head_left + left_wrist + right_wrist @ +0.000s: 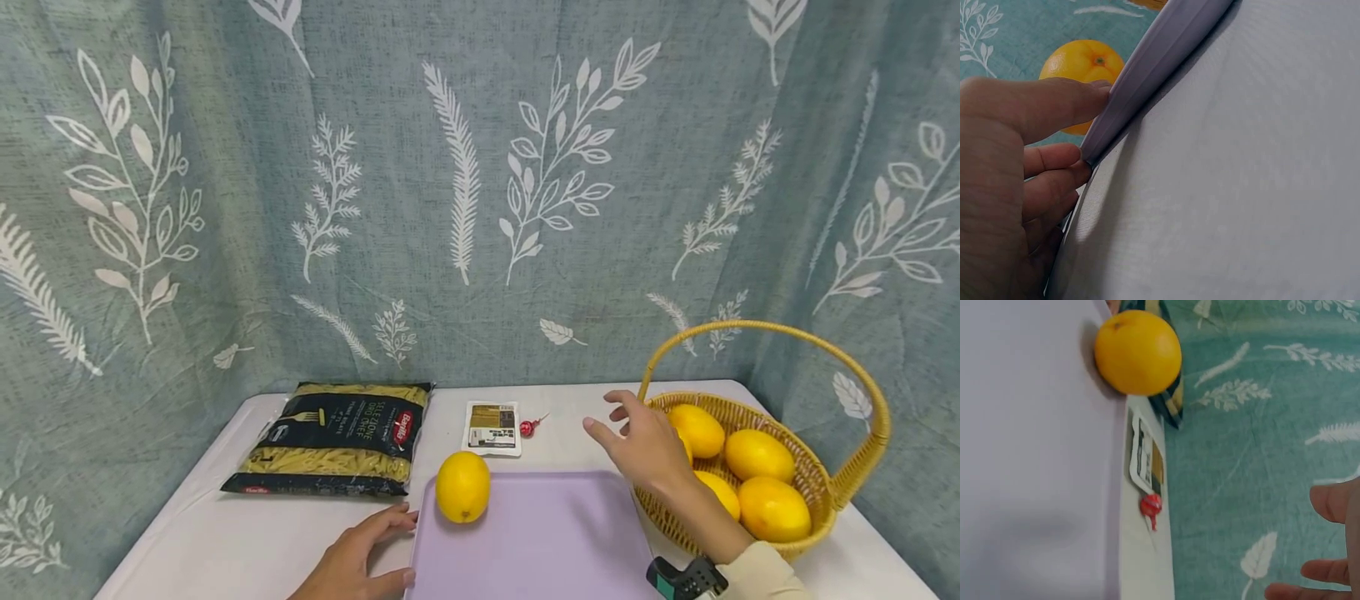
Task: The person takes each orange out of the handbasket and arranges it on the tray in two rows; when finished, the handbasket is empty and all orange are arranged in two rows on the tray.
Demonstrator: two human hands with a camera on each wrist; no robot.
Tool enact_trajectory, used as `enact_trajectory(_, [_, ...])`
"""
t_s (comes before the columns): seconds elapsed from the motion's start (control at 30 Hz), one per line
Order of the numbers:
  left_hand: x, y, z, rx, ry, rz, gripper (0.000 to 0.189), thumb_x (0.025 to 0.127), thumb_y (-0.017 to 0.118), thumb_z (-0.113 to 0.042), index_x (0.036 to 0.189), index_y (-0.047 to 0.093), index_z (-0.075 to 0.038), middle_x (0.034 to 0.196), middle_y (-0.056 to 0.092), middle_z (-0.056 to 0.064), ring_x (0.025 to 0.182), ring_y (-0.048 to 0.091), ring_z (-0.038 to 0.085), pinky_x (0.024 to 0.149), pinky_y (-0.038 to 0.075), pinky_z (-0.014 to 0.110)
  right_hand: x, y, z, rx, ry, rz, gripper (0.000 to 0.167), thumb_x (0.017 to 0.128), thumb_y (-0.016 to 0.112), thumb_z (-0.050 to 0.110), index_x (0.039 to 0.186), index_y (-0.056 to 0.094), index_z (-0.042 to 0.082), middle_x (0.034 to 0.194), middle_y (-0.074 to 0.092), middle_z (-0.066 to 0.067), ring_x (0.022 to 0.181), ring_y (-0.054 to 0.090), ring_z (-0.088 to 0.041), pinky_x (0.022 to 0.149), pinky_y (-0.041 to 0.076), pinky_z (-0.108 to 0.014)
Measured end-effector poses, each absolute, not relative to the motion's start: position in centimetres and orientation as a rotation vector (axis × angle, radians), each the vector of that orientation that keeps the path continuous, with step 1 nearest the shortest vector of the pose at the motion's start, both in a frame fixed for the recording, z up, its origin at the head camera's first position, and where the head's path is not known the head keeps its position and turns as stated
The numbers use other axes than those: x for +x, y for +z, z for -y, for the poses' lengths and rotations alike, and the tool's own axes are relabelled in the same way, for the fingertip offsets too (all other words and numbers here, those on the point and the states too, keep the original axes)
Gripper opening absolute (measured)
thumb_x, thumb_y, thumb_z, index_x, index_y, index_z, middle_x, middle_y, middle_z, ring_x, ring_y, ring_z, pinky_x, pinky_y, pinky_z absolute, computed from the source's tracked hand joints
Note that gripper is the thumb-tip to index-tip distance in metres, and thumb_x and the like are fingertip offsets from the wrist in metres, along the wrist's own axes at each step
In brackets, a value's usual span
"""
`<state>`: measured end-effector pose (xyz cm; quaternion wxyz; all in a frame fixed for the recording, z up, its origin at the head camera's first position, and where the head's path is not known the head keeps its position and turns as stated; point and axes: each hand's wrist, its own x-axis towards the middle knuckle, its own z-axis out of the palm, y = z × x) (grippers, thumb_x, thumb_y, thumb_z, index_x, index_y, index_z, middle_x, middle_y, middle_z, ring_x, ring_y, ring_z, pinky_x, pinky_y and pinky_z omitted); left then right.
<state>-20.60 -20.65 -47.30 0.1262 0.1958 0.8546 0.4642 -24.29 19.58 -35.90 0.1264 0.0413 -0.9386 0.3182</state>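
Note:
A lilac tray (540, 542) lies on the white table, with one orange (462, 488) sitting at its far left corner. My left hand (358, 557) rests along the tray's left side; in the left wrist view its fingertips (1099, 94) touch the raised rim. Held in the air between the tray and a wicker basket (666, 515), my right hand (647, 440) has its fingers apart and nothing in its grasp. Several oranges (759, 457) fill the basket, partly hidden behind the right hand and forearm.
A dark bag of penne pasta (330, 440) lies at the back left. Behind the tray are a small flat packet (491, 429) and a red-wrapped lollipop (528, 428). The basket's tall handle (772, 327) arches over its oranges. A patterned curtain (480, 208) hangs behind the table.

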Motion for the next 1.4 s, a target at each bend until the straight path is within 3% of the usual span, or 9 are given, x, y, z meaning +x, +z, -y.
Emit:
enact_trajectory(0.3, [-20.5, -47.1, 20.6, 0.574, 1.36, -2.493, 0.053, 0.088, 0.077, -0.038, 0.13, 0.058, -0.012, 0.151, 0.052, 0.012, 0.144, 0.031, 0.053, 0.112, 0.017, 0.079, -24.3, -35.8, -22.3, 0.083, 0.878, 2.756, 0.062, 0.097, 0.062, 0.053, 0.137, 0.055, 0.006, 0.114, 0.069, -0.012, 0.098, 0.066, -0.03, 0.083, 0.055, -0.049])
enact_trajectory(0.53, [-20.5, -47.3, 20.5, 0.595, 1.361, -2.506, 0.051, 0.088, 0.077, -0.038, 0.128, 0.058, -0.013, 0.151, 0.052, 0.011, 0.143, 0.033, 0.052, 0.111, 0.018, 0.08, -24.4, -36.4, -24.2, 0.016, 0.866, 2.811, 0.067, 0.096, 0.059, 0.059, 0.137, 0.055, 0.007, 0.126, 0.066, -0.021, 0.11, 0.065, -0.039, 0.086, 0.056, -0.054])
enact_trajectory(1.03, [-20.5, -47.3, 20.6, 0.582, 1.36, -2.504, 0.05, 0.087, 0.078, -0.038, 0.127, 0.059, -0.013, 0.151, 0.052, 0.012, 0.144, 0.032, 0.052, 0.111, 0.017, 0.08, -24.8, -37.2, -26.8, -0.015, 0.806, 2.892, 0.068, 0.095, 0.064, 0.052, 0.142, 0.05, 0.005, 0.139, 0.057, -0.025, 0.114, 0.058, -0.049, 0.079, 0.053, -0.057])
enact_trajectory(1.4, [-20.6, -47.3, 20.7, 0.586, 1.363, -2.498, 0.051, 0.088, 0.077, -0.037, 0.129, 0.059, -0.013, 0.152, 0.051, 0.012, 0.143, 0.033, 0.053, 0.11, 0.018, 0.081, -25.5, -38.5, -27.5, -0.064, 0.853, 3.002, 0.081, 0.094, 0.061, 0.058, 0.148, 0.044, 0.001, 0.15, 0.044, -0.031, 0.132, 0.042, -0.057, 0.1, 0.041, -0.071])
